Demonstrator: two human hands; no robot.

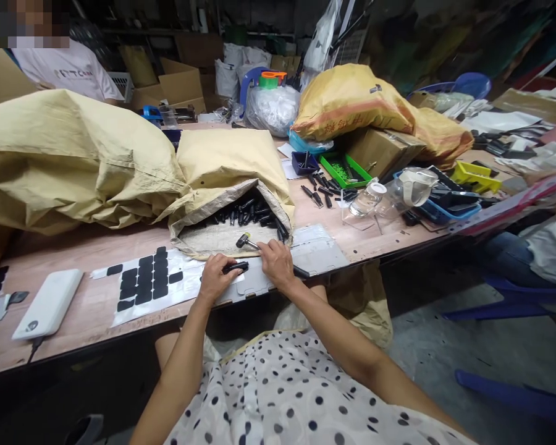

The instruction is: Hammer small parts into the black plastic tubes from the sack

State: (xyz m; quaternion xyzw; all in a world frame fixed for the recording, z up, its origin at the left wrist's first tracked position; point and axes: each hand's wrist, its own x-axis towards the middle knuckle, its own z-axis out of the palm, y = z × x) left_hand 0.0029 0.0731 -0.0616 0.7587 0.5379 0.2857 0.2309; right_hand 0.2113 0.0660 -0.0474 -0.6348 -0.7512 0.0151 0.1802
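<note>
My left hand is closed around a small black handle-like part, held over a grey plate at the table's front edge. My right hand grips a small hammer; its black and yellow head points toward the sack, and the handle's dark end sticks out past my wrist. Just behind my hands lies an open tan sack with several black parts spilling from its mouth. To the left of my hands is a white sheet with several black pads.
A big tan sack covers the table's left. A white power bank lies near the left front edge. Green, blue and yellow trays, a clear bottle and loose black parts sit on the right. Another person is at the far left.
</note>
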